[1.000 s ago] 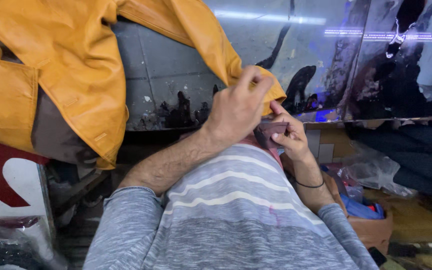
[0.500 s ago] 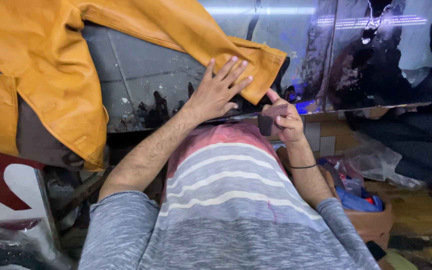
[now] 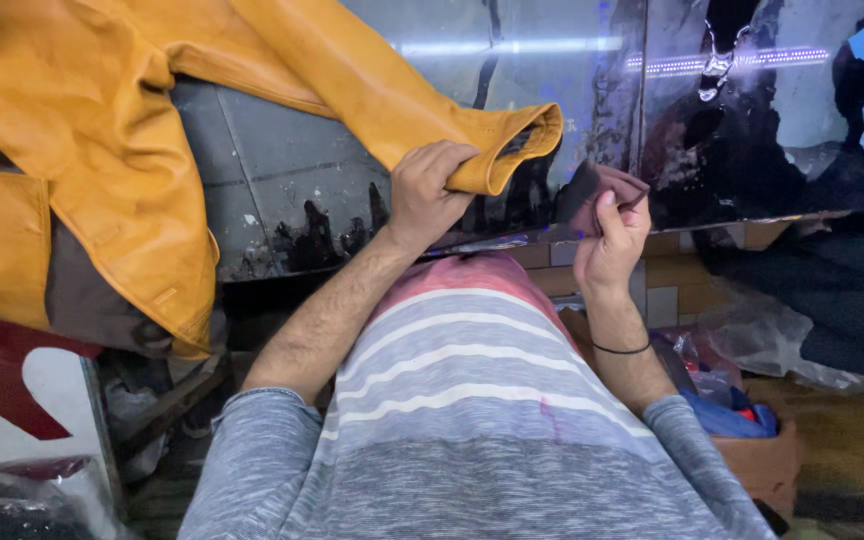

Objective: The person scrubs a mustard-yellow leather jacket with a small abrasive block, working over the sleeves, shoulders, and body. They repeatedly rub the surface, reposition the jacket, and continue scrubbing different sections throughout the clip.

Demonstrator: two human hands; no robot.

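My left hand (image 3: 430,193) is clamped on the cuff of the mustard-yellow jacket sleeve (image 3: 422,110), which runs off toward ten o'clock across the glossy table (image 3: 282,170). At three o'clock from it, my right hand (image 3: 610,240) pinches a small dark cloth (image 3: 592,190).

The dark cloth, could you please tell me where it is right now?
In the head view, the dark cloth is right of centre, pinched in the right hand against the glossy table, just beside the yellow jacket's cuff gripped by the left hand.
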